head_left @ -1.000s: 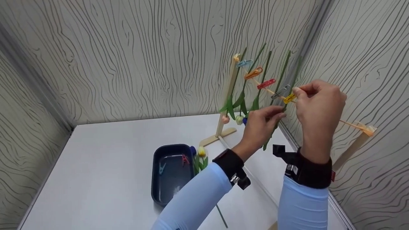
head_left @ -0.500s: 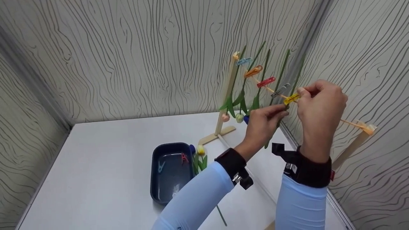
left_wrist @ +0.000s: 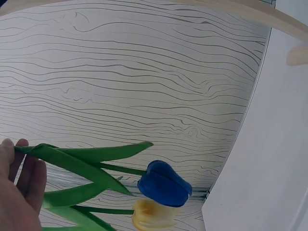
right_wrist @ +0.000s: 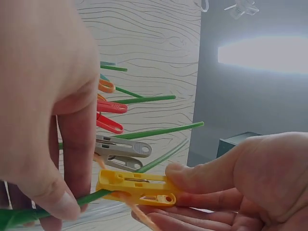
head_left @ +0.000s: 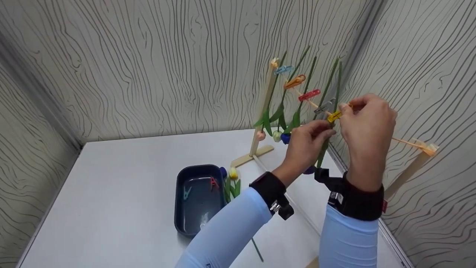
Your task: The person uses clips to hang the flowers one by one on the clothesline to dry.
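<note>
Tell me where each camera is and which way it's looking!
Head: worn on the head, looking forward and down at the yellow clothespin; left hand, right hand and blue sleeves show.
Left wrist: worn there, looking past left fingers at a blue tulip and patterned wall.
Right wrist: worn there, looking at the yellow clothespin; both hands show.
Head and right wrist share that clothespin.

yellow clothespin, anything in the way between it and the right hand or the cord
Nothing visible stands in the way: the right hand pinches the yellow clothespin directly, and the orange cord and green stem meet at its front end. The grey clothespin is alongside, not between.
</note>
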Motion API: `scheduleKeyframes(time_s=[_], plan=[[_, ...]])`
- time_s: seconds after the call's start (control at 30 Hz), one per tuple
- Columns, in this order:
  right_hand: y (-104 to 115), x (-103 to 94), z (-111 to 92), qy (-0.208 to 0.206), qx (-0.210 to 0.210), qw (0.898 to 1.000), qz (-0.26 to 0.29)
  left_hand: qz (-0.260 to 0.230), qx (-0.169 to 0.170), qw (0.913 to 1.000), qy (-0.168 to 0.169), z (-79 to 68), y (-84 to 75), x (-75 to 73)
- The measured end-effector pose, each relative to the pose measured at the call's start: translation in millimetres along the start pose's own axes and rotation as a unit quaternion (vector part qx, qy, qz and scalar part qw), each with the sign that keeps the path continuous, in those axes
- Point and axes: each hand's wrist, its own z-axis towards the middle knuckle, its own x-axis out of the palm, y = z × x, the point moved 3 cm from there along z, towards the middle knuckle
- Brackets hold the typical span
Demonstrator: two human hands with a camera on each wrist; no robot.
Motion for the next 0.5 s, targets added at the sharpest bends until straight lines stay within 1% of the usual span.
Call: scheduleKeyframes(time_s=[0.13, 0.27, 0.4, 0.5], plan=[[0.9, 0.7, 0.0, 0.001, -0.004, 1.0, 0.003, 0.001, -0.005, 1.0, 0.006, -1.7, 3.6, -1.6], [2.2, 3.1, 0.6, 0.006, -0.011, 1.0, 0.005, 0.001, -0.008, 0.9999, 0.007, -7.0, 9.8, -7.5], [5.4, 6.7, 3.0, 0.01, -0.02, 1.0, 0.018, 0.019, -0.006, 0.9998, 0.001, -14.2, 14.3, -18.7], [7.7, 8.9, 4.6, 0.003, -0.027, 0.999, 0.032, 0.032, 0.003, 0.9994, -0.01, -19.5, 16.1, -31.8]])
